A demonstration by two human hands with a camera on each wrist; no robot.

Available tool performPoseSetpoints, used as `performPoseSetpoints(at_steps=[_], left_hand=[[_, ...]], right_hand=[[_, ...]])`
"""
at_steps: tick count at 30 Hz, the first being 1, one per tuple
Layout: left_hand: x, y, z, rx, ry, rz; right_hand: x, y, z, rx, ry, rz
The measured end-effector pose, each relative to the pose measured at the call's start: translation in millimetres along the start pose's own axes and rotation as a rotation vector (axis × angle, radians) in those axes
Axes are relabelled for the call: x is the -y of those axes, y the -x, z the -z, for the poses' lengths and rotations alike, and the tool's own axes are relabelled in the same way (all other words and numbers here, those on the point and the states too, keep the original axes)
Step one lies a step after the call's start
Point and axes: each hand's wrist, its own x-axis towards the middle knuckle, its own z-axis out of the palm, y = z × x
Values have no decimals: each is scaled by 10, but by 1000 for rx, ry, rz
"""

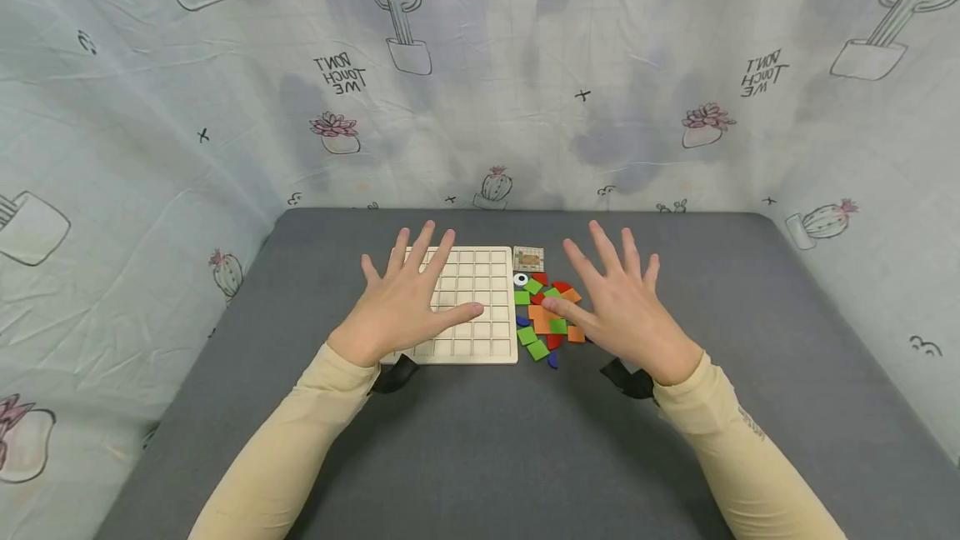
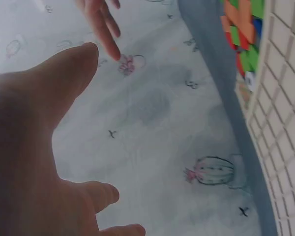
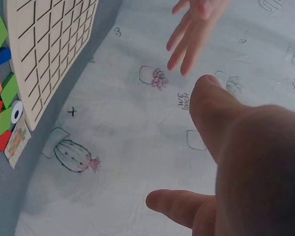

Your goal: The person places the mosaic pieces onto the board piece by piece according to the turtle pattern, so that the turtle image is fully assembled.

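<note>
Both hands hover above the grey table with fingers spread and nothing held. My left hand is over the left part of a pale wooden grid board and hides some of its squares. Over the right side of a loose pile of flat coloured pieces is my right hand, its thumb overlapping the pile in the head view. The pieces are green, orange, red and blue. A white disc with a black centre lies at the pile's upper left. Behind it sits a small picture card.
The grey table runs up to a hanging white cloth printed with cacti, which also covers both sides. Black straps circle the wrists below the cream sleeves.
</note>
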Motion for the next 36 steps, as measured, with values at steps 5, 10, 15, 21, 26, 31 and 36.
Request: performPoseSetpoints(at_steps=[5, 10, 15, 21, 26, 31, 36], left_hand=[[161, 58, -49, 4, -10, 15], [344, 115, -113, 13, -4, 33], [531, 170, -188, 23, 6, 55], [701, 192, -253, 57, 29, 76], [795, 190, -316, 92, 36, 84], [903, 196, -397, 143, 49, 103], [1016, 218, -471, 209, 64, 155]], right_hand=[[-19, -14, -29, 7, 4, 5], [-32, -36, -57, 7, 7, 14], [-53, -78, -137, 3, 1, 34], [-109, -113, -205, 9, 9, 44], [-141, -125, -235, -3, -9, 55], [-161, -132, -271, -16, -11, 69], [-157, -170, -323, -34, -4, 92]])
